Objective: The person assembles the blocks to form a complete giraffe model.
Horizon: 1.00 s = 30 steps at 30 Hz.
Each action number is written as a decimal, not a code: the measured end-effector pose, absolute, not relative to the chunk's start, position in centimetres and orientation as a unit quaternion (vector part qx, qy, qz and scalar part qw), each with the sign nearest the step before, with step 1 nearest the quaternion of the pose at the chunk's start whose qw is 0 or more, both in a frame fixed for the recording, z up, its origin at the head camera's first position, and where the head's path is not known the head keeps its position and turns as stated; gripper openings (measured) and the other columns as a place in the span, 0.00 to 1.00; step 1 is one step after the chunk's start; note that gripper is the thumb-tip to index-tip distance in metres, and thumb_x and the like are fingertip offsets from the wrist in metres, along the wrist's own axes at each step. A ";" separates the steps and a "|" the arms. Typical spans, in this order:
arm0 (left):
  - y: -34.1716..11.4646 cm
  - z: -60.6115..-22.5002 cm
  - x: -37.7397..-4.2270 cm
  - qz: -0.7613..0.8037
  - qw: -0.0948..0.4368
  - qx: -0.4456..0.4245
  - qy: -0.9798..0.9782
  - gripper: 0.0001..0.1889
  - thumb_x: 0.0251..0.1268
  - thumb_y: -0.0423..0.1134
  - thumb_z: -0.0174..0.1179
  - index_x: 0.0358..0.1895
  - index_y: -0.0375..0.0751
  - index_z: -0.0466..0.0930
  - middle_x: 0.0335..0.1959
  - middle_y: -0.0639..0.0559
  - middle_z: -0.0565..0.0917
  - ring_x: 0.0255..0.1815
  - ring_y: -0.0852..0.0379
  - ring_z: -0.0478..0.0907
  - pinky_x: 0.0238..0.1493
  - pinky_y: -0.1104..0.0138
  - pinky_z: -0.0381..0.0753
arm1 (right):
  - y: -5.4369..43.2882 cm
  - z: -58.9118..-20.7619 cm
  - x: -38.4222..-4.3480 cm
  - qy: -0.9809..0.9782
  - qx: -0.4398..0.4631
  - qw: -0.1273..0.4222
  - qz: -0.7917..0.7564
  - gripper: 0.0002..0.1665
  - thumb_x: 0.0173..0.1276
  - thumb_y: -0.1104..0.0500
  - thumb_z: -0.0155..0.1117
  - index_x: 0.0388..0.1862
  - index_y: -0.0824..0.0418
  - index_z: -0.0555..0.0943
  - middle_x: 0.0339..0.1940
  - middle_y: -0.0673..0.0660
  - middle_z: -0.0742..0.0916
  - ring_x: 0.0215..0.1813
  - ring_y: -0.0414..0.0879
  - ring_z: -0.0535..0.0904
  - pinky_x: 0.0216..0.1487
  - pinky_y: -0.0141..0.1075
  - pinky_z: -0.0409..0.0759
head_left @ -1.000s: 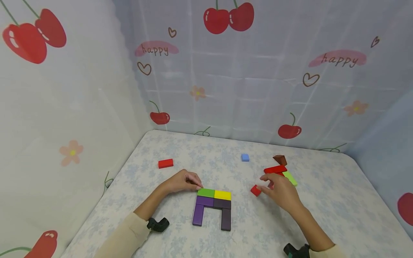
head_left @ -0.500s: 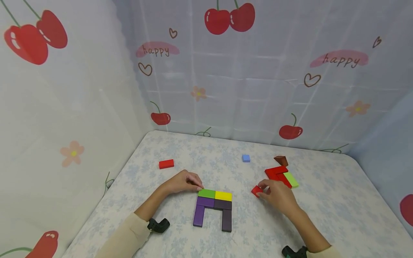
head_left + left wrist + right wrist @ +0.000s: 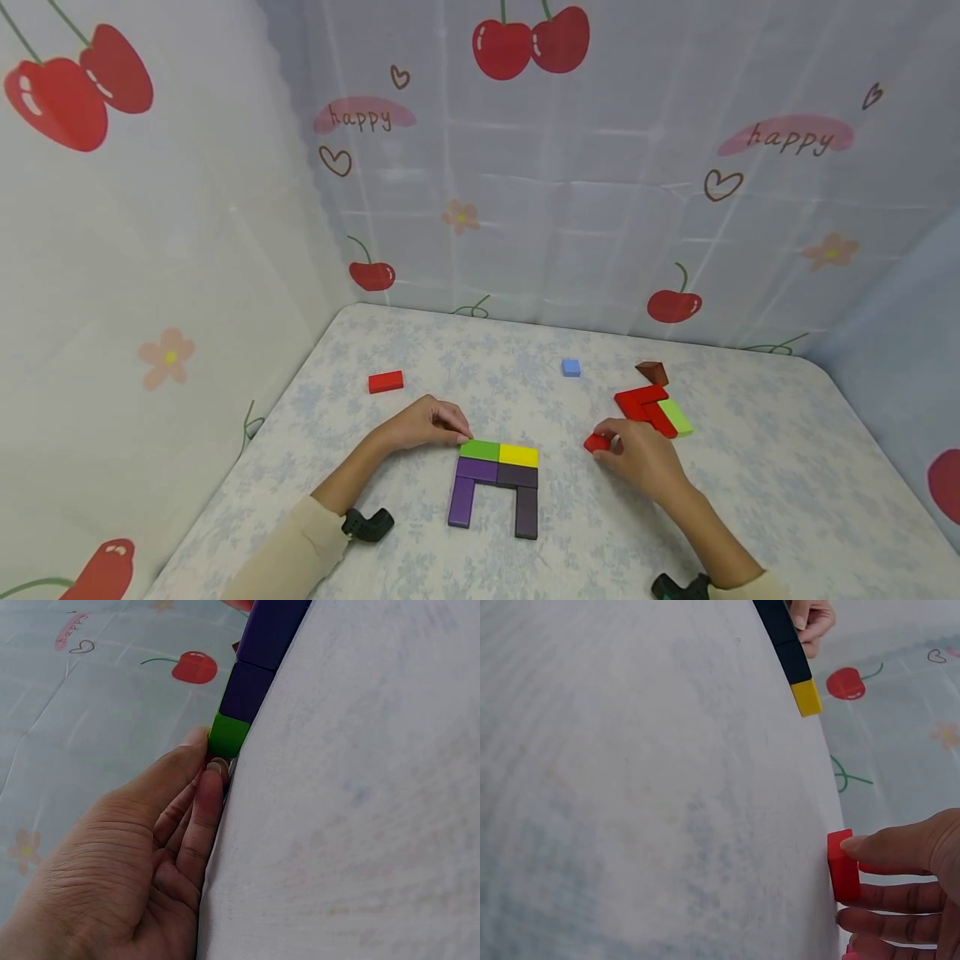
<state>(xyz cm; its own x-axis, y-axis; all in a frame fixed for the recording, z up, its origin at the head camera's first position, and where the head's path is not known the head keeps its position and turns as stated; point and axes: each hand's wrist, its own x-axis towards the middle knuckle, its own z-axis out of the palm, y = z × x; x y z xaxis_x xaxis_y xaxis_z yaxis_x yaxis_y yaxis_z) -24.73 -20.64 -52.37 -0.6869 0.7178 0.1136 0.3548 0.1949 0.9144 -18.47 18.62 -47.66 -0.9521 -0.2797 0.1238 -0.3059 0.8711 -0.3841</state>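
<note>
My left hand (image 3: pixel 427 421) has its thumb and fingertips at the outer back corner of a green block (image 3: pixel 480 451). In the left wrist view, the thumb and curled fingers meet at that green block's end. Beside it lies a yellow block (image 3: pixel 518 456), both flush against a row of a purple block (image 3: pixel 477 469) and a dark block (image 3: pixel 517 475). Two legs, one purple (image 3: pixel 461 502) and one dark (image 3: pixel 527 512), extend toward me. To the right, my right hand (image 3: pixel 641 457) pinches a small red block (image 3: pixel 844 866) between thumb and fingers, low over the table.
Beyond my right hand lie red blocks (image 3: pixel 640 398) against a light green block (image 3: pixel 676 417), with a brown wedge (image 3: pixel 652 372) behind them. A small blue block (image 3: pixel 571 368) sits at the back, a red block (image 3: pixel 386 382) at back left. Printed curtains (image 3: pixel 555 250) border the table.
My right hand has moved slightly left and closed its fingers around the small red block, which has turned a little. The left hand and the joined blocks stay in place.
</note>
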 end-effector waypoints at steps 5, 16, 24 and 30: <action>-20.6 -52.2 -24.8 0.526 0.171 0.360 0.751 0.08 0.67 0.35 0.69 0.46 0.43 0.92 0.43 0.52 0.88 0.47 0.52 0.84 0.50 0.61 0.84 | 18.3 -47.3 -18.3 -0.966 0.150 0.042 0.207 0.17 0.55 0.59 0.82 0.45 0.57 0.88 0.28 0.46 0.85 0.28 0.40 0.76 0.26 0.32 0.75; -20.7 -52.1 -24.8 0.520 0.169 0.360 0.756 0.07 0.67 0.35 0.69 0.45 0.45 0.92 0.43 0.53 0.88 0.47 0.53 0.84 0.49 0.62 0.83 | 16.3 -45.2 -16.7 -0.957 0.182 0.089 0.210 0.23 0.54 0.59 0.83 0.50 0.59 0.88 0.36 0.51 0.89 0.32 0.44 0.81 0.32 0.31 0.80; -20.7 -52.3 -24.8 0.519 0.161 0.367 0.755 0.08 0.67 0.35 0.69 0.46 0.43 0.92 0.42 0.52 0.88 0.46 0.53 0.84 0.48 0.63 0.83 | 14.3 -43.8 -14.6 -0.951 0.199 0.067 0.229 0.21 0.56 0.59 0.82 0.50 0.55 0.89 0.43 0.48 0.90 0.36 0.43 0.82 0.36 0.31 0.83; -20.8 -52.6 -24.8 0.518 0.162 0.363 0.757 0.08 0.66 0.35 0.69 0.46 0.45 0.92 0.42 0.52 0.89 0.46 0.53 0.84 0.48 0.63 0.83 | 12.5 -43.7 -12.8 -0.938 0.251 0.075 0.226 0.20 0.55 0.59 0.82 0.48 0.53 0.88 0.43 0.44 0.89 0.39 0.41 0.84 0.41 0.33 0.85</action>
<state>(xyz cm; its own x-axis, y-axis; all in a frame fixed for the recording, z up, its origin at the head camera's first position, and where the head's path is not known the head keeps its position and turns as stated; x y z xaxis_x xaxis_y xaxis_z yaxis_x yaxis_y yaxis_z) -24.80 -20.75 -52.56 -0.6843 0.7174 0.1311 0.3818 0.1993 0.9025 -12.76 12.53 -43.65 -0.8623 -0.4378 0.2544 -0.5056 0.7715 -0.3862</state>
